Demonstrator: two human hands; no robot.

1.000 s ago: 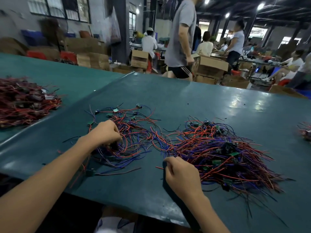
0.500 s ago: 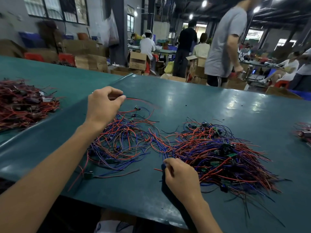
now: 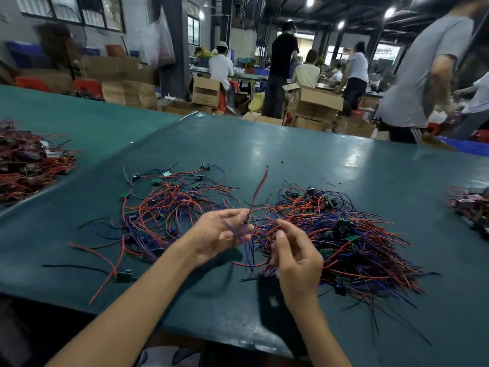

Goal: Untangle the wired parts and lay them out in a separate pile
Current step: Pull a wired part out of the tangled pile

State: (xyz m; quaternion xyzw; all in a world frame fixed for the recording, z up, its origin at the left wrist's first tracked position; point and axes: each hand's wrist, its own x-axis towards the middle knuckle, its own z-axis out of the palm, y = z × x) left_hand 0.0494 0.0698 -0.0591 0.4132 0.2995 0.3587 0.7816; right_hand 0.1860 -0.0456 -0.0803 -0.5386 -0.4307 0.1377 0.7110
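A dense tangle of red, blue and black wired parts (image 3: pixel 349 234) lies on the green table (image 3: pixel 291 154) at the right. A looser spread of the same parts (image 3: pixel 169 207) lies to its left. Between the two, my left hand (image 3: pixel 219 234) is raised palm up and pinches one wired part (image 3: pixel 247 219); its red wire sticks up and blue wires hang below. My right hand (image 3: pixel 296 258) hovers close beside it, thumb and forefinger lifted. Its lower fingers curl at the top of a blurred dark strap (image 3: pixel 274 300).
Another heap of red wired parts (image 3: pixel 29 165) sits on the adjoining table at far left, and a small one (image 3: pixel 471 205) at the right edge. Loose parts (image 3: pixel 116 271) lie near the front edge. Beyond the table, people stand among cardboard boxes (image 3: pixel 312 102).
My left hand came off the left spread, rose, then swung right to the middle, palm turned up, holding one wired part. My right hand lifted off the edge of the tangle.
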